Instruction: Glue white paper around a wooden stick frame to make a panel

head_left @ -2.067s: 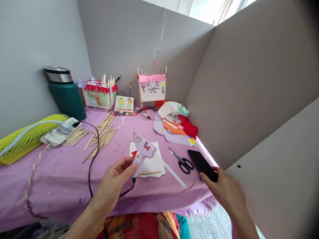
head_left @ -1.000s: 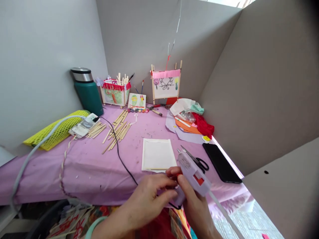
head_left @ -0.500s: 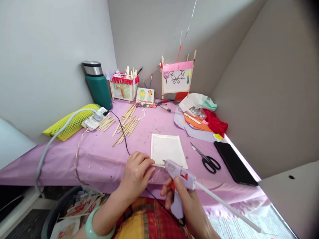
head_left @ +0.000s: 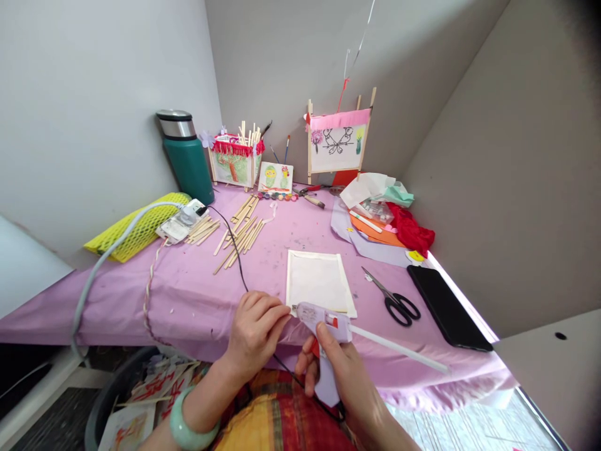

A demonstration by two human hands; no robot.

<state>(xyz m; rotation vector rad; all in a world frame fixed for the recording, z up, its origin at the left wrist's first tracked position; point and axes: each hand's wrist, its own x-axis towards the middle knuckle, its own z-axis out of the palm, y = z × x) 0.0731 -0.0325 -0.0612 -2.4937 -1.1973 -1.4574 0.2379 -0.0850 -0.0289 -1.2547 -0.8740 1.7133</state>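
Observation:
My right hand [head_left: 345, 369] is wrapped round a lilac hot glue gun [head_left: 323, 319], with a glue stick [head_left: 399, 349] jutting out of its back. The nozzle points left and sits by the near left corner of a white framed panel [head_left: 317, 282], beside my fingertips. My left hand [head_left: 258, 329] is closed, thumb and fingers pinching that corner. The panel lies flat near the table's front edge, with a thin wooden strip along its near side. Whether the nozzle touches the panel is hidden.
Black-handled scissors [head_left: 394, 300] and a phone [head_left: 446, 307] lie to the right. Several wooden sticks [head_left: 241, 241], a power strip [head_left: 181, 220] and a green bottle [head_left: 188, 160] are at left. A black cord [head_left: 240, 263] crosses the purple cloth [head_left: 197, 288]. Craft papers [head_left: 370, 225] are piled back right.
The glue gun has moved left along the panel's near edge, from partway along it to the corner beside my left fingers. My left hand keeps its pinch at the corner.

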